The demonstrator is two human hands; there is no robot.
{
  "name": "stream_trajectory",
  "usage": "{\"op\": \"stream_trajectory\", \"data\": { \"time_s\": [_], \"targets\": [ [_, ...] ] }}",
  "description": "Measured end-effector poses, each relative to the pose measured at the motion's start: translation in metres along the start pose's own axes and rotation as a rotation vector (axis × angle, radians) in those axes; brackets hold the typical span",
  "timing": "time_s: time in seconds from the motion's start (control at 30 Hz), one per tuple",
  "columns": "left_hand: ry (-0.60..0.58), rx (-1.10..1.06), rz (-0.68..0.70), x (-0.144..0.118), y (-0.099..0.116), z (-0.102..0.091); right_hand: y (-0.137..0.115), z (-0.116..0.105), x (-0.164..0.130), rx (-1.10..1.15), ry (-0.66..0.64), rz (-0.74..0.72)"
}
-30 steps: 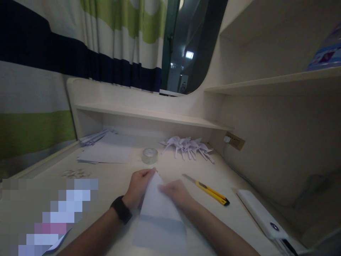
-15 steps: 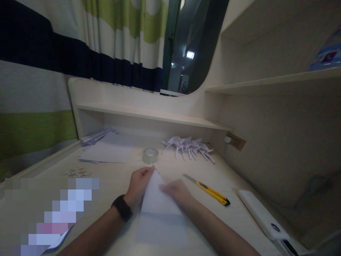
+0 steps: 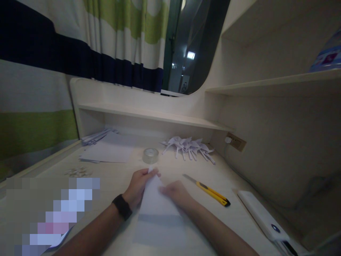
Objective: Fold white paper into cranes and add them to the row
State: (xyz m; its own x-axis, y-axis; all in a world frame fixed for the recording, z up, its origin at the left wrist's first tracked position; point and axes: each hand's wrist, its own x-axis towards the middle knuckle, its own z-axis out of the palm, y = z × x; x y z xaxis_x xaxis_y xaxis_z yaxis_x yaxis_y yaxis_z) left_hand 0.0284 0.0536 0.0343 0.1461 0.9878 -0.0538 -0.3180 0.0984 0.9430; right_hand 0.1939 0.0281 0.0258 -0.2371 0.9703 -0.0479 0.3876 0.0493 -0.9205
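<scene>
A folded white sheet of paper [image 3: 157,209] lies between my hands, narrowing to a point at its far end. My left hand [image 3: 138,183], with a black band on the wrist, grips the paper near that tip, thumb laid over the upper face. On the slanted right edge my right hand [image 3: 177,192] pinches the sheet; its fingertips are slightly blurred. Just beyond the tip stands a roll of clear tape [image 3: 150,155]. A yellow utility knife [image 3: 211,192], blade out, rests to the right of my right hand.
Several paper pinwheels [image 3: 188,145] lie at the back right. Paper sheets [image 3: 108,147] and rolled paper sticks [image 3: 96,137] are at the back left, with small white pieces [image 3: 77,172] nearer. A long white device [image 3: 262,213] lies along the right. A shelf [image 3: 154,114] spans the back.
My left thumb and fingers have shifted over the paper's tip, with fingertips now showing beyond its right side. My right hand stays at the slanted edge.
</scene>
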Motion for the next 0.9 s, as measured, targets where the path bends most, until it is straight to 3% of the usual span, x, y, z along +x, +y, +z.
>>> {"op": "stream_trajectory", "data": {
  "time_s": [0.2,0.43,0.5,0.7,0.9],
  "targets": [
    [0.019,-0.014,-0.048,0.000,0.004,0.000,0.000,0.003,-0.001,0.006,0.002,-0.018],
    [0.074,0.045,0.027,0.007,0.009,-0.007,0.004,0.005,0.000,-0.058,0.010,-0.042],
    [0.037,0.060,0.020,0.010,0.007,-0.011,0.003,0.003,0.000,-0.074,0.023,-0.044],
    [-0.219,0.063,-0.068,0.012,-0.004,-0.016,-0.001,-0.002,0.001,-0.038,0.071,-0.004],
    [-0.129,0.044,-0.057,0.011,0.006,-0.019,-0.001,-0.002,0.002,-0.016,0.043,0.017]
  ]
}}
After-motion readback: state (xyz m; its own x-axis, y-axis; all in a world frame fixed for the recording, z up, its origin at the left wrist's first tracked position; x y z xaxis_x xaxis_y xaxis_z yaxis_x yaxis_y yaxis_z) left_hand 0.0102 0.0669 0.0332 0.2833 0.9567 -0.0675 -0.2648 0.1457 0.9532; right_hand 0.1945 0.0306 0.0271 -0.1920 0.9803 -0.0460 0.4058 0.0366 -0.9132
